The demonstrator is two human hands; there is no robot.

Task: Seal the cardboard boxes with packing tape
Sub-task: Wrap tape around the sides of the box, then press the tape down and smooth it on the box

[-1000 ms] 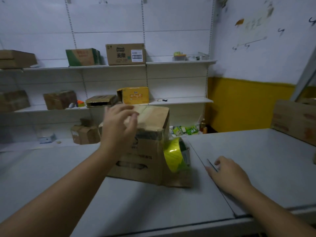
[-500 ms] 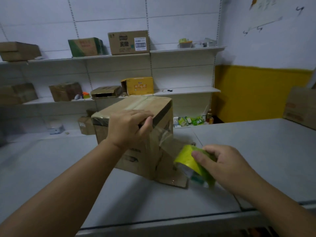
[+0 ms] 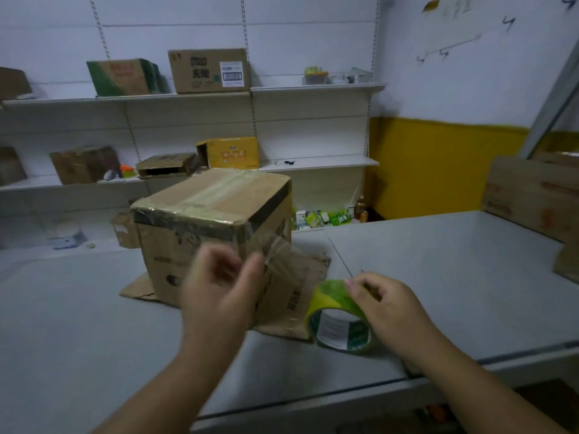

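A worn cardboard box [image 3: 216,211] stands on the grey table [image 3: 438,270], its top crossed with tape and its bottom flaps splayed out. My right hand [image 3: 385,305] grips a yellow-green roll of packing tape [image 3: 338,317] at the box's right, near the table's front. A clear strip of tape [image 3: 275,255] runs from the roll up to the box's front right corner. My left hand [image 3: 222,286], blurred by motion, is in front of the box with its fingers curled at the strip; whether it pinches the tape is unclear.
Another cardboard box [image 3: 532,195] sits at the table's right edge. Wall shelves [image 3: 313,164] behind hold several boxes, among them a yellow one [image 3: 232,151] and a brown one with a label [image 3: 210,70]. Small packets [image 3: 326,217] lie on the floor beyond.
My left hand came off the box top and dropped in front of the box by the tape strip. My right hand pulled the roll nearer me, stretching the strip.
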